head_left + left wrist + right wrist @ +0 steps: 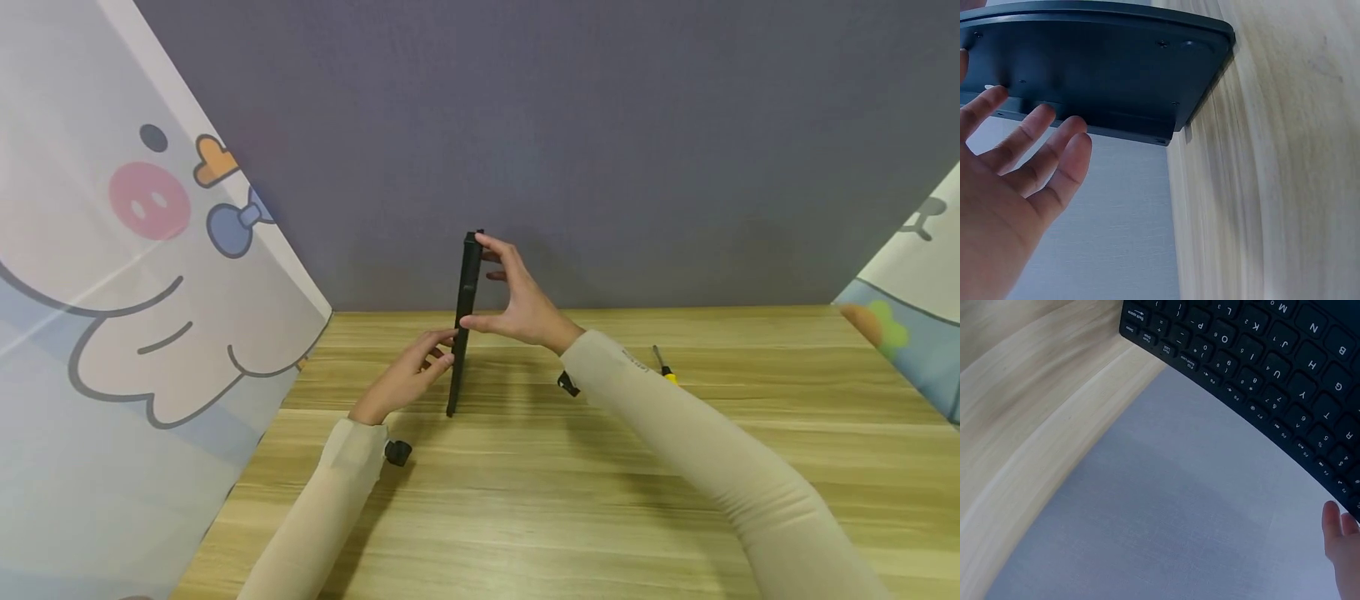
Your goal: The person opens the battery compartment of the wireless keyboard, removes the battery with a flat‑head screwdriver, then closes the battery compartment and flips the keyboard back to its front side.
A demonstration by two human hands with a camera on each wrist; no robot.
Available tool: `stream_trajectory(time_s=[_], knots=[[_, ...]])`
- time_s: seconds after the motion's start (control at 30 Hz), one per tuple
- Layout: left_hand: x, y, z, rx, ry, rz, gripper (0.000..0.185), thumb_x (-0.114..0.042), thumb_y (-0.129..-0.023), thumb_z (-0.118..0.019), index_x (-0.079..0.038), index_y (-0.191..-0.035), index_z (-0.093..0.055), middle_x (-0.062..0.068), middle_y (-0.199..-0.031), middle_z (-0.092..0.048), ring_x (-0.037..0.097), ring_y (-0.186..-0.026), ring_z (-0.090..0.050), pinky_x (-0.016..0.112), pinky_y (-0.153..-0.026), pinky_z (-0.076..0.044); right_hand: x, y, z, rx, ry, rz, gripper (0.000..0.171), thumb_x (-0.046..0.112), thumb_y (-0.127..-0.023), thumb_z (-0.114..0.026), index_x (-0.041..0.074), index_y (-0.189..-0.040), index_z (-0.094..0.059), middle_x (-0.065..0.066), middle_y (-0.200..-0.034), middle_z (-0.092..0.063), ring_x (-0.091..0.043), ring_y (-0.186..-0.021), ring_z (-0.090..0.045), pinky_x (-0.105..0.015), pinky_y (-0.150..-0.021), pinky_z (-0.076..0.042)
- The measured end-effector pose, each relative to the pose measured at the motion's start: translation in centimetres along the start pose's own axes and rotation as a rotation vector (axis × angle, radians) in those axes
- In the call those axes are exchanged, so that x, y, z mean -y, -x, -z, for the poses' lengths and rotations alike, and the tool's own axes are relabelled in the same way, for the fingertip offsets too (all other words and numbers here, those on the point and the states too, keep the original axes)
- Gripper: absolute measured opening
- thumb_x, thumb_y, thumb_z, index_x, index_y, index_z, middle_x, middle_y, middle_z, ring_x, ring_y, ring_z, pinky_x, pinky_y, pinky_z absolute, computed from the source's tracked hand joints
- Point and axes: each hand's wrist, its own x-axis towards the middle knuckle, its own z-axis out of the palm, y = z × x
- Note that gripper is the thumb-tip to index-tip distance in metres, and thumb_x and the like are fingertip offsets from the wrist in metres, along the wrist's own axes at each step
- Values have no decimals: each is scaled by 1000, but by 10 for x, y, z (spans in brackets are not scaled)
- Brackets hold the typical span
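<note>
Head view: I see my right hand (517, 304) gripping the black keyboard (467, 317) upright on the tabletop (600, 500), left hand (408, 379) open, fingertips touching its underside.

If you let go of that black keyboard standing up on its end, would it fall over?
Probably yes. The keyboard is thin and stands on one narrow end on the table, so it would likely tip flat. The right hand grips it near the top while the left hand touches its back. It looks stiff, showing no sag.
</note>
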Motion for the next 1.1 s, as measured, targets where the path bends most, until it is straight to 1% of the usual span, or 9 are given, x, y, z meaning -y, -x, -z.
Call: stream_trajectory(time_s=[0.13, 0.33, 0.53, 0.63, 0.7, 0.8, 0.87, 0.93, 1.1], knots=[[2, 1, -1, 23, -11, 13, 44, -43, -88, -41, -40, -130, -28, -8, -120, -38, 9, -97, -45, 30, -75, -41, -1, 2, 5, 14, -11, 14, 94, 20, -65, -75, 8, -136, -15, -8, -134, -22, -23, -118, -27, -45, -89, -32], [8, 1, -5, 68, -4, 14, 49, -44, -86, -44, -39, -131, -27, -1, -122, -37, 11, -96, -43, 31, -73, -41, -4, 6, 18, 49, -21, -4, 94, 18, -65, -75, 6, -136, -14, -10, -136, -22, -22, -119, -28, -46, -87, -33], [16, 0, -9, 75, 7, 31, 54, -46, -84, -46, -37, -133, -25, 0, -120, -36, 17, -100, -41, 31, -71, -42, -3, 12, 27, 65, 5, -17, 94, 15, -65, -76, 4, -135, -15, -12, -135, -22, -22, -119, -29, -46, -87, -33], [19, 0, -9, 67, 18, 47, 64, -46, -82, -50, -36, -136, -16, 4, -127, -29, 25, -107, -37, 34, -75, -42, -2, 14, 29, 68, 7, -17, 93, 14, -64, -76, 3, -135, -16, -14, -134, -23, -23, -118, -30, -47, -86, -33], [22, 0, -9, 66, 16, 74, 72, -48, -80, -52, -38, -136, -9, 5, -134, -20, 29, -115, -30, 37, -80, -40, -2, 15, 30, 69, 8, -20, 93, 14, -65, -76, 2, -134, -16, -14, -134, -23, -24, -118, -30, -47, -86, -33], [25, 1, -9, 74, -16, 123, 80, -53, -76, -54, -42, -135, 0, 4, -140, -7, 27, -124, -15, 45, -88, -33, -2, 16, 31, 70, 8, -23, 92, 15, -65, -75, 2, -134, -16, -14, -134, -23, -24, -119, -29, -47, -86, -33], [26, 1, -9, 92, -17, 135, 83, -54, -75, -54, -40, -135, 2, 3, -142, -3, 25, -126, -10, 48, -90, -29, -3, 16, 31, 71, 9, -22, 92, 15, -65, -75, 2, -134, -16, -14, -134, -23, -24, -119, -29, -47, -86, -33], [27, 1, -9, 110, -6, 131, 82, -53, -76, -54, -37, -136, 1, 2, -142, -5, 24, -126, -12, 48, -91, -29, -4, 17, 31, 71, 6, -25, 92, 15, -65, -75, 1, -134, -16, -14, -134, -23, -25, -119, -29, -47, -86, -33], [21, 1, -8, 154, 36, 120, 80, -48, -78, -54, -29, -138, -6, 3, -140, -14, 27, -122, -26, 43, -86, -36, -7, 19, 33, 66, 11, -39, 93, 14, -64, -77, 2, -134, -16, -13, -134, -24, -24, -119, -30, -45, -86, -34]])
